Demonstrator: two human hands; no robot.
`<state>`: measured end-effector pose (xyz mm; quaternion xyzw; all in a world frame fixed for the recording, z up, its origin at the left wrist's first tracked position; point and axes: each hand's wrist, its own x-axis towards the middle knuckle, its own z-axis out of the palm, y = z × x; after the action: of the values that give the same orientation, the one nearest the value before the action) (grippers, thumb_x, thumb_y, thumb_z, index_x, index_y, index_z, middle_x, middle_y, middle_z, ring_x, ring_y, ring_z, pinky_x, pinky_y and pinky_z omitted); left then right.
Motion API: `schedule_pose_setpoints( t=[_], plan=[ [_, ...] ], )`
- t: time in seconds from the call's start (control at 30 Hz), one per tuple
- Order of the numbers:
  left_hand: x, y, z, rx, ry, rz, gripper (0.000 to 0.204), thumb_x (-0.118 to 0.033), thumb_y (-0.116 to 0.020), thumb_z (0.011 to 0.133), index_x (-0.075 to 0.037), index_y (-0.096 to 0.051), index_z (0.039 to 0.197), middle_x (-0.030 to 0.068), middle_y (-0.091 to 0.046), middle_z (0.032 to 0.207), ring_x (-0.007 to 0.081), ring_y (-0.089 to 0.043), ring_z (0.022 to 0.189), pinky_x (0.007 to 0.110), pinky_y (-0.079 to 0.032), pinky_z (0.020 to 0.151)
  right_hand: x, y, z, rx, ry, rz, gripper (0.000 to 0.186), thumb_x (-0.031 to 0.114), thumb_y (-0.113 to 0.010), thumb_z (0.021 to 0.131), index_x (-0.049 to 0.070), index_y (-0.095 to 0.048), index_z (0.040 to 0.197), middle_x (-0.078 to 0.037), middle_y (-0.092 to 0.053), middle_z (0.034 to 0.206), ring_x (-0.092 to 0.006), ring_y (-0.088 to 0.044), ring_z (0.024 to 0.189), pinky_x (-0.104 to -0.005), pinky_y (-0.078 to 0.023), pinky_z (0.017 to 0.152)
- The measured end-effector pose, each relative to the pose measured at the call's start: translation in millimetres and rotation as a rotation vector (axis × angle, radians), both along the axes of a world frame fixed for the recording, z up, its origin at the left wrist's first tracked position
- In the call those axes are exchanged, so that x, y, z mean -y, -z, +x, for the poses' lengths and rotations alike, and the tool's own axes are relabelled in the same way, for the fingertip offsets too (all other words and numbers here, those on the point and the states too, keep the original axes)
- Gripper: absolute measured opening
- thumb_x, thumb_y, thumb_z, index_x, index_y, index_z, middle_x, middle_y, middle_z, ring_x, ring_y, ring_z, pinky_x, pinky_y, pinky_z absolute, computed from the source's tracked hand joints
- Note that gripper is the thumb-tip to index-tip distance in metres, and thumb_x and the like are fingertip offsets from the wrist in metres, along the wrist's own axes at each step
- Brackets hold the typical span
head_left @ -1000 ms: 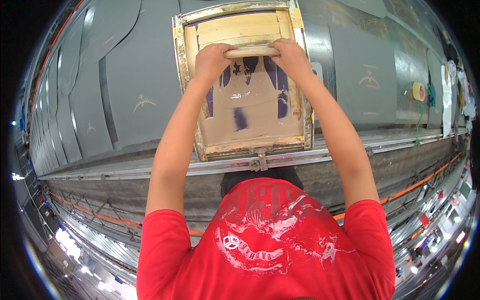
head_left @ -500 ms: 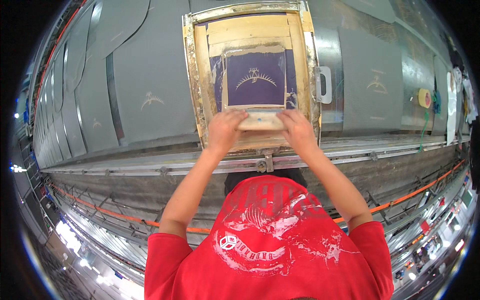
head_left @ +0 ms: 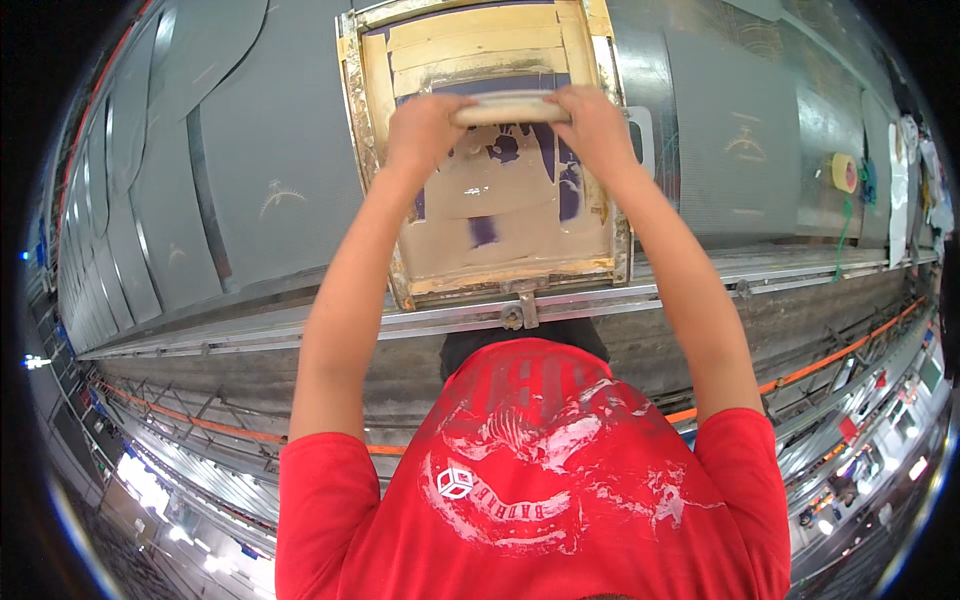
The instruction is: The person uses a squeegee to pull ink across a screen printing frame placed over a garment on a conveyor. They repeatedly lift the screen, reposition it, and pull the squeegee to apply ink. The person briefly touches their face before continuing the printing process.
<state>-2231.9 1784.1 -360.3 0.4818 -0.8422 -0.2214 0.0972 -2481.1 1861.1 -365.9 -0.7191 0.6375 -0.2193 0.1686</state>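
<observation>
Both my hands grip a pale squeegee by its two ends, near the far part of a screen-printing frame. My left hand is closed around the left end. On the right end, my right hand is closed too. Between the squeegee and the frame's near edge, beige ink is smeared over the purple mesh, which shows through in patches. Tape strips line the frame's far inner side. The squeegee's lower edge is blurred.
Grey panels with a pale arc-shaped print lie left and right of the frame. A white handle juts from its right side. Yellow tape roll and green string are far right. A metal rail runs along the near edge.
Both hands have pushed the squeegee away from me, from the frame's near side to its far part. Beige ink now covers much of the mesh where the arc design showed.
</observation>
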Motion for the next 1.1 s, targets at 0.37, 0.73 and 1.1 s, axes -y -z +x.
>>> schedule_pose_setpoints(
  t=[0.37, 0.73, 1.1],
  plan=[
    [-140, 6, 38, -0.135, 0.078, -0.090, 0.039, 0.004, -0.068, 0.067, -0.013, -0.077, 0.101, 0.0051, -0.075, 0.104, 0.0231, -0.070, 0.098, 0.039, -0.054, 0.085, -142, -7, 34, 0.139, -0.013, 0.109, 0.051, 0.001, -0.078, 0.067, 0.006, -0.067, 0.117, -0.013, -0.065, 0.120, -0.0359, -0.059, 0.113, -0.0433, -0.049, 0.098],
    [-175, -5, 38, -0.152, 0.080, -0.069, 0.052, 0.003, -0.071, 0.062, -0.009, -0.072, 0.113, 0.0057, -0.068, 0.122, 0.0284, -0.060, 0.115, 0.042, -0.049, 0.097, -49, 32, -79, 0.374, 0.600, 0.091, 0.035, 0.032, -0.068, 0.095, 0.009, -0.067, 0.121, -0.012, -0.065, 0.093, -0.0246, -0.060, 0.085, -0.0367, -0.049, 0.079],
    [-208, -4, 64, -0.228, -0.026, -0.168, 0.056, 0.002, -0.067, 0.066, -0.010, -0.068, 0.120, 0.0049, -0.066, 0.127, 0.0277, -0.058, 0.120, 0.044, -0.047, 0.099, -37, -19, -28, 0.483, 0.608, -0.105, 0.027, 0.031, -0.059, 0.102, 0.010, -0.070, 0.112, 0.001, -0.052, 0.068, -0.0103, -0.043, 0.063, -0.0297, -0.037, 0.058]
  ],
)
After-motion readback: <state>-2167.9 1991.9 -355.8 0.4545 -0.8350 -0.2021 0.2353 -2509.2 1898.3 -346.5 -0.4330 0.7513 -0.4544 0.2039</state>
